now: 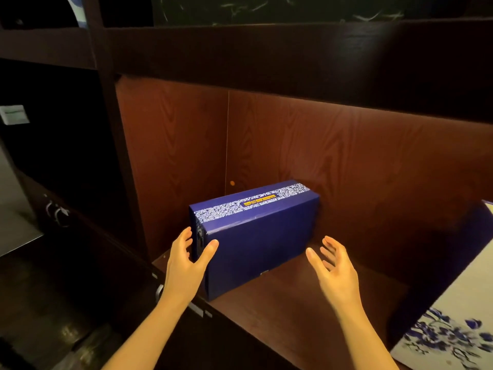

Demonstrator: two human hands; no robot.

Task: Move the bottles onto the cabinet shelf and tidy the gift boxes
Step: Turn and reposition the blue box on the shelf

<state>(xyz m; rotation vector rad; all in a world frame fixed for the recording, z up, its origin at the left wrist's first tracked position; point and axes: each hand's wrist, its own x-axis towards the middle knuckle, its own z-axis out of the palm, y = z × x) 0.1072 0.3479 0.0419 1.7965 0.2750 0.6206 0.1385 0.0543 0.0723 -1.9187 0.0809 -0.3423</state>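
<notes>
Blue gift box (256, 236) lies long axis angled rearward-right; left hand (186, 259), fingers spread, cups its near-left corner, while right hand (333, 265) hovers open, just right, apart.

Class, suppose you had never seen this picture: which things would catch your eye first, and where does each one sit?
The eye goes first to the blue gift box, lying on the reddish-brown cabinet shelf towards its left rear corner. Next come the two bare hands: the left hand is at the box's near left end, thumb on its front face, while the right hand hangs open and apart from it. At the lower right edge, a white box with blue flowers juts in.
</notes>
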